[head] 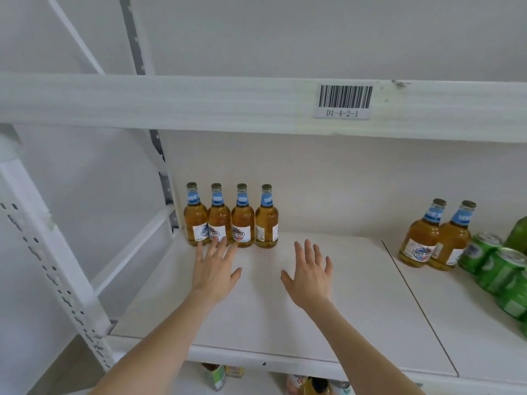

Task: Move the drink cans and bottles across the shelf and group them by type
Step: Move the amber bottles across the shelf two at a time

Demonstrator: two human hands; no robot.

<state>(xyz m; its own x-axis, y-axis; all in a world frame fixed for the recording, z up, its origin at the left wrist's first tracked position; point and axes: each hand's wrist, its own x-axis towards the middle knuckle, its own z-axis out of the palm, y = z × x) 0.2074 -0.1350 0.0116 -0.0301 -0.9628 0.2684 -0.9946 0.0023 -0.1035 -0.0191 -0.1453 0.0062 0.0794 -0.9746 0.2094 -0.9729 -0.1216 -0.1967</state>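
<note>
1. Here, four amber bottles [231, 216] stand upright in a tight row at the back left corner of the white shelf [328, 303], against the wall.
2. The left hand [215, 267] is flat and empty, fingers spread apart, its fingertips just in front of the second and third bottles; whether they touch the glass I cannot tell.
3. The right hand [309, 277] is also empty with fingers apart, over bare shelf, well clear of any bottle.
4. Two more amber bottles [435, 235] stand together far to the right.
5. Green cans [497, 265] crowd just beside them at the right edge.
6. A barcode label [343, 101] sits on the beam above.
</note>
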